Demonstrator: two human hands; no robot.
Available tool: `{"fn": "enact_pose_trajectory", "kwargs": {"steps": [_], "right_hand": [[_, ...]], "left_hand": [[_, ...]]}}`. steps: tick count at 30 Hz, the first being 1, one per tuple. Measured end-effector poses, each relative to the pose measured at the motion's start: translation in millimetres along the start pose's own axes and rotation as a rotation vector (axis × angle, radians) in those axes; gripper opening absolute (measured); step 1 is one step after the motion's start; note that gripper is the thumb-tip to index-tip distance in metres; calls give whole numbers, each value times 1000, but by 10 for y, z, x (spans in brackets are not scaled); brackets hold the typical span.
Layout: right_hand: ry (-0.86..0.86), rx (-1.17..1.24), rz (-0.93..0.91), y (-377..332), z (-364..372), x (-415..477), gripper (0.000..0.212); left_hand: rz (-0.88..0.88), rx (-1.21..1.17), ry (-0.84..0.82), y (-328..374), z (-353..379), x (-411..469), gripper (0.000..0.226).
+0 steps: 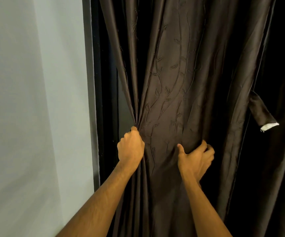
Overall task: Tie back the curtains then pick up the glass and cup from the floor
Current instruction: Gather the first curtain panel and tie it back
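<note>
A pale grey wall [35,100] fills the space to the left of the hands. Everything in front of them and to their right is a dark brown curtain [172,74] stitched with trailing vines and leaves.

The left hand [131,146] is clenched round the curtain's left edge, and folds fan upward from its fist. The right hand [195,158] is partly blurred. Its thumb lies on the front of the cloth and its fingers curl round a fold farther right, so a broad panel of fabric stretches between the two hands.

The curtain hangs with its long axis vertical, running from above the frame down past the forearms, and its pleats point straight down. It narrows towards the left hand, where it is being bunched.

By my reading, the task is at an early stage. The fabric is partly gathered but nothing binds it yet. The tie-back strap [260,110] dangles loose up and to the right of the right hand, well apart from it. It slants down to the right and ends in a white tip, with neither hand on it.

The rest of the cloth is not yet drawn together, and the strap is not yet wrapped and fastened. The floor is out of view, so neither the glass nor the cup can be seen, and both should still be waiting there.
</note>
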State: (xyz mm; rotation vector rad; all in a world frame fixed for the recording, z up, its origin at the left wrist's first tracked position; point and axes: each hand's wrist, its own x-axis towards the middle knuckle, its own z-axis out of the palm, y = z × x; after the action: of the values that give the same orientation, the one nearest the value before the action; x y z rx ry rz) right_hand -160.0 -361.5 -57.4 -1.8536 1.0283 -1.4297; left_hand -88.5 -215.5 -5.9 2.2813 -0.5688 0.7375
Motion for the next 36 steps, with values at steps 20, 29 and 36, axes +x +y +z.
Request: {"fn": "enact_pose_trajectory", "kwargs": {"steps": [20,29,36], "right_hand": [[-173,158,72,400,-344,271,51],[-333,295,-28,259,-258,45,38],[-409,296,-22,143,-60,26,35]], "left_hand": [[-82,-28,61,250,115,-35,18],[-71,-118,27,475,140,-125,16],[-95,-126,39,403,131,-131,16]]}}
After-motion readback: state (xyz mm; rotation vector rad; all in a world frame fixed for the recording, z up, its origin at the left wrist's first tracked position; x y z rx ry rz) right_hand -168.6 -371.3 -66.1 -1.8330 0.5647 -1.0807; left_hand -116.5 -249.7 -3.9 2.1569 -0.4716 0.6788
